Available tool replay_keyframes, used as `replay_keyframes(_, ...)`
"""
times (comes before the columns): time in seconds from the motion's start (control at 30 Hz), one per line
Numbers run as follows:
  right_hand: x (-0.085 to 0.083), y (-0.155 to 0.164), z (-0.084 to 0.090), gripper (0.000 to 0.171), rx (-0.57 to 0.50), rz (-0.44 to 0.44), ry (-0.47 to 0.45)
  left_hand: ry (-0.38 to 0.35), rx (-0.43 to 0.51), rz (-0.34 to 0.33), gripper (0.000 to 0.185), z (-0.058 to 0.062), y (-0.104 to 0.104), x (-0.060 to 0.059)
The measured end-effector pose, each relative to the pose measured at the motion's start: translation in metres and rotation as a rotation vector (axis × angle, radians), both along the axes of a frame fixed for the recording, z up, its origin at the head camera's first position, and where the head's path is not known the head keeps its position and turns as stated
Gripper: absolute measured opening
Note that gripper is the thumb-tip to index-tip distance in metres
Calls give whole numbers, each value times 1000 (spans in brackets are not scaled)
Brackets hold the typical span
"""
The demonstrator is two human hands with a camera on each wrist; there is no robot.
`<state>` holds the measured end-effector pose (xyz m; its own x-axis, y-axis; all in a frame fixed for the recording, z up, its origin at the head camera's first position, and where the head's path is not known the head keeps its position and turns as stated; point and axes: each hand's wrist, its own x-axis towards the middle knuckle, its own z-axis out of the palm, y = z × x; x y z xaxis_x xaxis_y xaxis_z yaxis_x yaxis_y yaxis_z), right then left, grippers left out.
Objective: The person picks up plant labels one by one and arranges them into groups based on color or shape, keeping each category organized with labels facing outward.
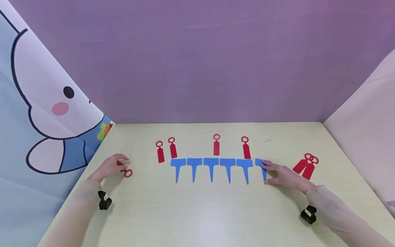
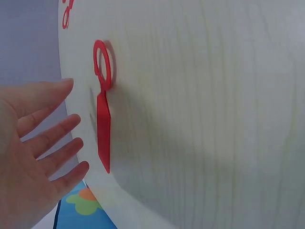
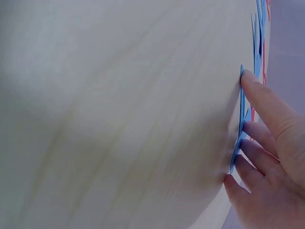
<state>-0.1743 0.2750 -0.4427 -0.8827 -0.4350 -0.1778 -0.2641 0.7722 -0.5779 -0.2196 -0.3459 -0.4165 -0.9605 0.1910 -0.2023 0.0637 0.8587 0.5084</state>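
Observation:
My left hand (image 1: 109, 167) hovers over a red ring-topped tag (image 2: 104, 129) at the left of the table. In the left wrist view its fingers are spread and the tag lies apart from them. Over at the right, my right hand (image 1: 285, 176) touches the last blue T-shaped plant label (image 1: 264, 174) in a row. Its thumb is at the label's pointed end and its fingertips rest along the wider top, partly covering it. The other blue T-shaped labels (image 1: 211, 166) lie side by side, points toward me.
Behind the blue row lie two red tags (image 1: 160, 155) at left, one red tag (image 1: 216, 147) mid-row and another red tag (image 1: 246, 151) farther right. Two overlapping red tags (image 1: 308, 170) lie beyond my right hand. A purple backdrop (image 1: 200, 68) rises at the table's (image 1: 197, 212) far edge.

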Motion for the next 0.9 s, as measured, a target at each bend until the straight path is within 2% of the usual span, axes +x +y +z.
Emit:
replay_keyframes(0.2, 0, 0, -1, 69, -6, -7, -7, 2, -3, -30, 30, -5, -7, 1)
replay_keyframes(0.47, 0, 0, -1, 69, -11, -6, -11, -84, -22, -15, 40, -9, -12, 4)
replay_keyframes(0.77, 0, 0, -1, 69, -2, 3, 9, -109, -17, 8, 43, -12, -14, 4)
replay_keyframes(0.9, 0, 0, -1, 69, -10, 2, 1, -87, -14, 6, 40, -14, -16, 3)
